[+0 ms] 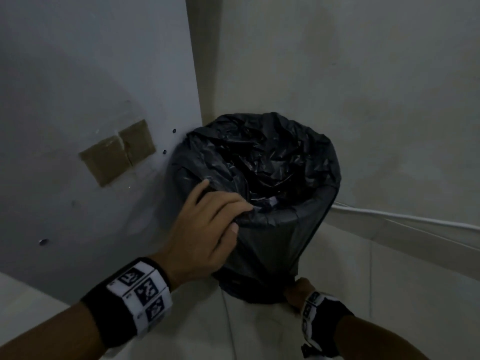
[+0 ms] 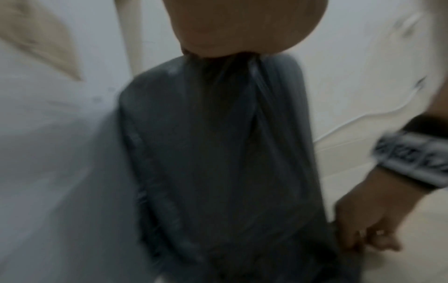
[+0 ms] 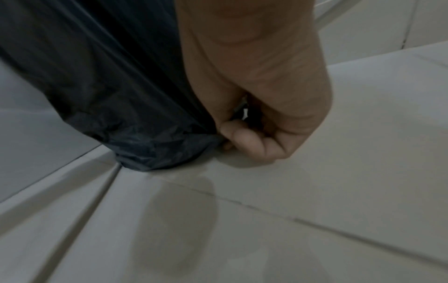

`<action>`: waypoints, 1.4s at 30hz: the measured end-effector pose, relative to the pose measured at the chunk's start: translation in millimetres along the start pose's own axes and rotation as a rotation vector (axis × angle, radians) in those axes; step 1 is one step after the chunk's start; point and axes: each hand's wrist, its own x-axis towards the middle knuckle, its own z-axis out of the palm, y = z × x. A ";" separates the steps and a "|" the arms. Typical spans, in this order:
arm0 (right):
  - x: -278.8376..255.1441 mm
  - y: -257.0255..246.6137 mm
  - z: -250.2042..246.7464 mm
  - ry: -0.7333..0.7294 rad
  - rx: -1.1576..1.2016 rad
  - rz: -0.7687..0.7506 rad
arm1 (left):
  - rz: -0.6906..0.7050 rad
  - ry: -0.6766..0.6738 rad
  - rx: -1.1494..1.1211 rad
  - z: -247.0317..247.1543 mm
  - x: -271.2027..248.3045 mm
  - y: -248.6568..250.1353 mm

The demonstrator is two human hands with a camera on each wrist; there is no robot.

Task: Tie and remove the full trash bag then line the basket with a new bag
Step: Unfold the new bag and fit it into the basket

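Pale floor tiles (image 3: 315, 191) meet plain walls in a corner, where the basket (image 1: 272, 245) stands beside a grey panel (image 1: 91, 74) bearing two patches of brown tape (image 1: 118, 152). A black trash bag (image 1: 259, 157) lines the basket — its edge is folded over the rim and its skirt hangs down the outside to the floor. The left hand (image 1: 205, 227) reaches to the near rim, fingers curled over the fold and thumb pressed beneath, pinching the plastic. The right hand (image 3: 257, 107) is low at the base — fingers closed around gathered bag material just above the tiles. Both wrists carry patterned bands. A white cable (image 1: 415, 216) runs along the right wall.
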 end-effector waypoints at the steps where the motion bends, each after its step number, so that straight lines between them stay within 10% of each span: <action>1: -1.2 -0.6 -1.4 0.000 0.006 -0.006 | -0.003 -0.011 0.000 1.6 1.7 6.1; 6: -15.0 -8.2 -18.3 -0.070 0.270 -0.006 | -0.086 -0.207 0.161 10.6 8.4 22.6; 22: -66.1 -31.1 -65.9 -0.145 1.266 0.167 | -0.146 -0.059 -0.014 -8.5 6.5 -38.6; 42: 23.0 -7.4 -15.0 0.051 0.352 0.033 | -0.007 -0.082 0.174 15.5 8.0 26.6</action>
